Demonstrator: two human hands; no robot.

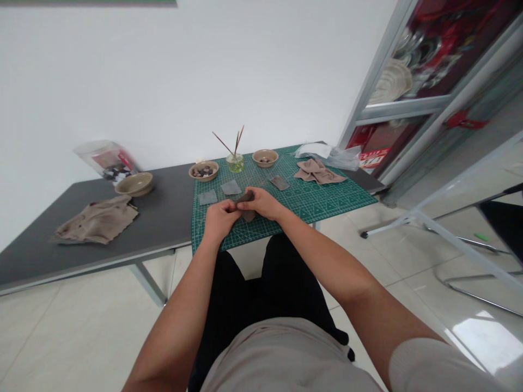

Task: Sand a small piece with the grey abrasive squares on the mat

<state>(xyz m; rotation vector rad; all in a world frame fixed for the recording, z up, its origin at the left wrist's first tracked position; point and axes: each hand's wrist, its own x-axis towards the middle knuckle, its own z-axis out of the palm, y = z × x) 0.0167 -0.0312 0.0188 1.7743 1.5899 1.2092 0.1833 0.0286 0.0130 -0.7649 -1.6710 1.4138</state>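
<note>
Both of my hands meet over the front of the green cutting mat [327, 204]. My left hand [220, 218] pinches the left side of a small dark brown piece of cloth [247, 197]. My right hand [263, 204] grips the same piece from the right, its thumb lying across it. Part of the piece hangs below the fingers, and the rest is hidden by them. Just beyond lie a grey flat square [231, 188], another grey square [208, 197] and a darker grey rectangle [279, 182].
Behind are a bowl of dark pieces [204, 171], a glass jar with thin sticks [235, 163] and another bowl [265, 158]. A crumpled brown cloth [316, 172] and plastic bag [343, 157] lie right. Leftward are a brown cloth [100, 220], bowl [134, 185] and clear tub [104, 155].
</note>
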